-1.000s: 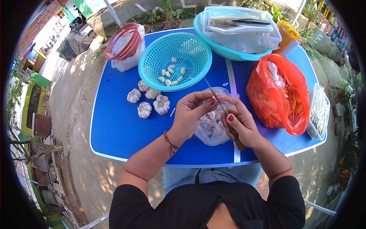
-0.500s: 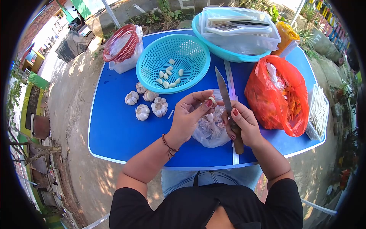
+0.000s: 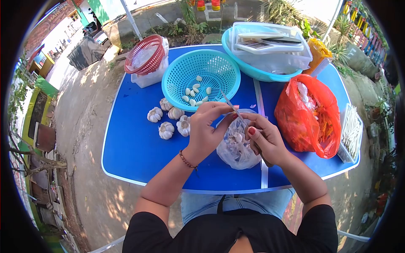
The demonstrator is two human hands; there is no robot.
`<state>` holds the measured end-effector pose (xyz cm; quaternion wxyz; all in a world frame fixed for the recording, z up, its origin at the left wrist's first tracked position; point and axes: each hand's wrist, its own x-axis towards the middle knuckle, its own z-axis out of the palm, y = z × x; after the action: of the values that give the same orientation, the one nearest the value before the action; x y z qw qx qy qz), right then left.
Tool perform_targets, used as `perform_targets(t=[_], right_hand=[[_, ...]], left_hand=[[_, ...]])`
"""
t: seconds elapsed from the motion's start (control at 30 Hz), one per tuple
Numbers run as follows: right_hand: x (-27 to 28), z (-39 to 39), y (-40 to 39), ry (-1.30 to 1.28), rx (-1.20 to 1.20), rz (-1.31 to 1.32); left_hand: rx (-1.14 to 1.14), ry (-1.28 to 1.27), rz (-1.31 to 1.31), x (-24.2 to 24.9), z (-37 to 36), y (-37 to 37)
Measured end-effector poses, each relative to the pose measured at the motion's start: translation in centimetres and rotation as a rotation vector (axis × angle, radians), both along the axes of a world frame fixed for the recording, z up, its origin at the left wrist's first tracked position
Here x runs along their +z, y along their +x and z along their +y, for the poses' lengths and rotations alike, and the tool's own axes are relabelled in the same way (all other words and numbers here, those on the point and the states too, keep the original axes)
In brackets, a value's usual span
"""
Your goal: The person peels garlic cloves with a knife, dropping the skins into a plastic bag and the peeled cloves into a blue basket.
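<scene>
My right hand (image 3: 266,141) is wrapped round the handle of a knife (image 3: 232,107), its blade slanting up and left to the fingertips of my left hand (image 3: 209,126). The left fingers are pinched at the blade; whatever they hold is hidden, though a garlic clove showed there earlier. Beneath both hands lies a clear plastic bag (image 3: 238,151) with garlic skins. Several peeled cloves (image 3: 193,102) rest in the turquoise basket (image 3: 201,63) beyond my left hand. Whole garlic bulbs (image 3: 166,130) sit on the blue table (image 3: 139,160) left of that hand.
A red basket (image 3: 157,63) on a white container stands at the back left. At the back right, a turquoise basin (image 3: 270,76) holds plastic containers. A red bag (image 3: 291,122) of chillies and a box of white sticks (image 3: 350,130) are at the right.
The knife has turned from nearly upright to slanting left, its blade now against my left fingertips. The clove is no longer visible there. The whole view has shifted slightly.
</scene>
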<state>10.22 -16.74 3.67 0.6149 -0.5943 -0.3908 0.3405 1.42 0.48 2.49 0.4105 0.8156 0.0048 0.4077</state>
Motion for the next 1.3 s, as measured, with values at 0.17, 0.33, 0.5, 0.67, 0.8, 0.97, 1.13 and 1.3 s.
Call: perform_targets(t=[0.17, 0.33, 0.5, 0.67, 0.8, 0.97, 1.13, 1.3], right_hand=[[1.4, 4.5, 1.3, -0.037, -0.038, -0.095], [1.3, 9.4, 1.9, -0.120, -0.102, -0.259], [1.2, 10.9, 2.0, -0.146, -0.111, -0.247], [2.4, 7.9, 1.4, -0.147, -0.095, -0.261], [2.8, 4.5, 1.3, -0.186, -0.094, -0.207], [1.8, 1.0, 2.0, -0.228, -0.161, -0.197], [0.1, -1.1, 2.4, -0.229, -0.165, -0.114], [-0.9, -1.8, 2.4, -0.157, -0.169, -0.040]], left_hand=[[0.288, 0.197, -0.066, 1.6, 2.9, -0.1], [0.368, 0.309, 0.003, 0.6, 6.4, 0.9], [0.289, 0.188, 0.030, 0.5, 7.1, 0.6], [0.222, 0.141, 0.048, 0.9, 4.6, -0.6], [0.095, 0.101, 0.107, 1.2, 1.4, -0.7], [0.059, 0.335, 0.221, 0.3, -0.8, -0.4], [0.055, 0.409, 0.213, -0.9, -2.0, -0.2], [0.024, 0.443, 0.231, -1.6, -1.8, -0.5]])
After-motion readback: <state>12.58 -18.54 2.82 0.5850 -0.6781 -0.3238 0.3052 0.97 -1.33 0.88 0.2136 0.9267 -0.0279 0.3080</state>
